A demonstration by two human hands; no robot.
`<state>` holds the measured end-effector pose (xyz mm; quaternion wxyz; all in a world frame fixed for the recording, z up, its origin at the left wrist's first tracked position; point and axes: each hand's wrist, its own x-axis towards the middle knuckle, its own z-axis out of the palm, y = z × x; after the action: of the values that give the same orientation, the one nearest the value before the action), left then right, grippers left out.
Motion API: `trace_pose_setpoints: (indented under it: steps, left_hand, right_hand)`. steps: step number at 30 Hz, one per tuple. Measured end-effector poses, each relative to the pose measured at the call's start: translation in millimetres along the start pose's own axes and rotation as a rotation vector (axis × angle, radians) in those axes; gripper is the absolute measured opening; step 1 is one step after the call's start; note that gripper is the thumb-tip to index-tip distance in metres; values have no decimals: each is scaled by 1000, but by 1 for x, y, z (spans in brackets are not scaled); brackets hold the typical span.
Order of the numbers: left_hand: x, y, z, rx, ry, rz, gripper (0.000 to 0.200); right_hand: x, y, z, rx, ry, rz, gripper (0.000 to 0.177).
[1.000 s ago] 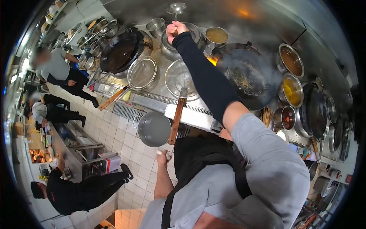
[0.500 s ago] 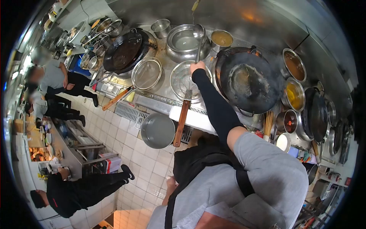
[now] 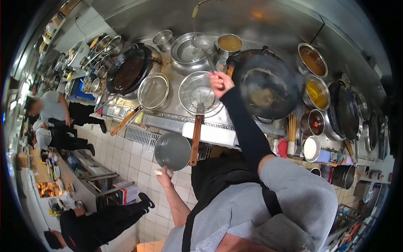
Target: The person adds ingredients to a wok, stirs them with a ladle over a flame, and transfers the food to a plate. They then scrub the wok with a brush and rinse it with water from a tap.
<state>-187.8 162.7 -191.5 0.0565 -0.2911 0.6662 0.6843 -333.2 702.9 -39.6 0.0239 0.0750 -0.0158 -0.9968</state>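
Observation:
My right hand is at the handle end of a metal ladle, its fingers loosely curled there. The ladle's bowl is over the wide metal pot, below a thin tap. To the right of the hand, a steaming black wok has a little liquid in its bottom. Below the hand to the left, a wire strainer with a wooden handle lies across a round mesh strainer. My left hand is closed on a small white cloth, just beneath a grey pot.
A second dark wok and another strainer are at the left. Bowls of brown sauce and yellow oil line the right side, near a bamboo brush. Co-workers stand along the left.
My right hand has turned, its fingers looser at the ladle handle, and the bowl has shifted left under the tap. My left hand has risen toward the grey pot with the cloth.

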Motion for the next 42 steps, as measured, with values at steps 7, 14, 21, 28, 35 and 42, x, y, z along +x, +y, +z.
trace_pose_setpoints:
  steps: [7,14,21,28,35,42]
  left_hand:
    - [-25,121,97,-146,-303,162,30]
    - [-102,125,267,-400,-894,-302,38]
    - [-223,101,375,-388,-1155,-834,65]
    - [-206,113,413,718,-1233,49,50]
    - [-191,139,404,1705,-1094,1374,56]
    - [-245,145,409,492,-1063,-125,35]
  right_hand:
    - [-200,-49,68,-455,221,-105,13]
    - [-266,-77,10,-535,510,-173,15]
    - [-324,-27,-83,-1766,792,-474,32]
    - [-436,-81,-250,-2187,1850,-364,53]
    - [-493,-91,-260,-1202,1004,-764,39]
    - [-465,-129,-92,-1700,815,-825,64]
